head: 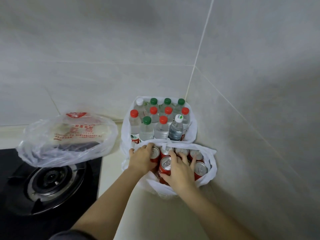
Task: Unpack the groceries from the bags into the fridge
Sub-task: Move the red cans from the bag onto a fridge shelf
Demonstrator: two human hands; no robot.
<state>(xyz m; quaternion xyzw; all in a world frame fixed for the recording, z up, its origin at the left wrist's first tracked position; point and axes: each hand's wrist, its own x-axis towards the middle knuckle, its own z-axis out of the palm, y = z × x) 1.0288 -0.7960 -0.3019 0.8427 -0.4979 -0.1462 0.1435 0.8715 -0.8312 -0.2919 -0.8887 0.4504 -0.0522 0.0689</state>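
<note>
Dark sleeve [65, 237] at the bottom edge, then two bare forearms reaching out over the beige desk [155, 213] into a white bag [207, 177] that's packed with upright red cans [200, 170]. That bag sits toward the back right corner of the desk, right up against the side wall. The left hand [142, 159] is at the bag's left rim, fingers curled over the top of the left can [155, 153], thumb out on the plastic. The right hand [181, 172] has its thumb wrapped round the side of the front can [165, 164] and its fingers reach down among the cans behind it, so it looks like a grip on that one. Both cans are inside the bag, not lifted clear. Touching it from behind, jammed in the actual corner, is a second white bag [193, 134] full of standing water bottles [161, 129] with red, green and white caps. Over on the left side of the desk, a clear bag [69, 135] with red print lies slumped, its front edge hanging over the black hob just behind the gas burner [52, 181].
</note>
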